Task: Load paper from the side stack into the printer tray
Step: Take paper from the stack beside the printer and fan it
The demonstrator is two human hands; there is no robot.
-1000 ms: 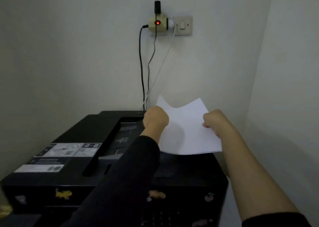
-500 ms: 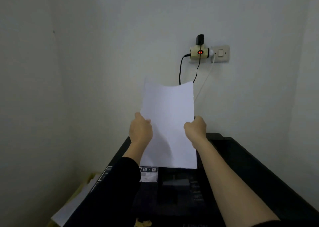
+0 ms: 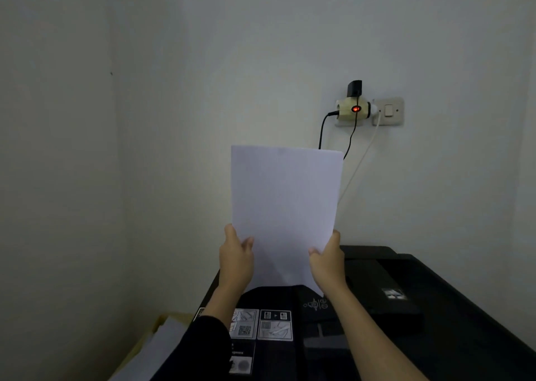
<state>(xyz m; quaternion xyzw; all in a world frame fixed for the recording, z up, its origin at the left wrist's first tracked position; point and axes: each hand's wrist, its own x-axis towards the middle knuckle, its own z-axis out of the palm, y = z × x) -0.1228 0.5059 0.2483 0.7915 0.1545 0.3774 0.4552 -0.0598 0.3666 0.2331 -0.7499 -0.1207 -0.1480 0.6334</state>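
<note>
Both hands (image 3: 282,260) hold paper (image 3: 284,206) upright (above printer (image 3: 435,337)).

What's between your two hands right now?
In the head view, only the paper spans the gap: the left hand pinches its left edge, the right hand its right edge, upright above the printer.

Home or small office corner: black printer (image 3: 406,308), wall socket adapter (image 3: 352,109), bare white walls (image 3: 174,90).

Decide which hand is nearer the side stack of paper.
Left. The left hand is above and right of the side stack; the right hand is farther right.
</note>
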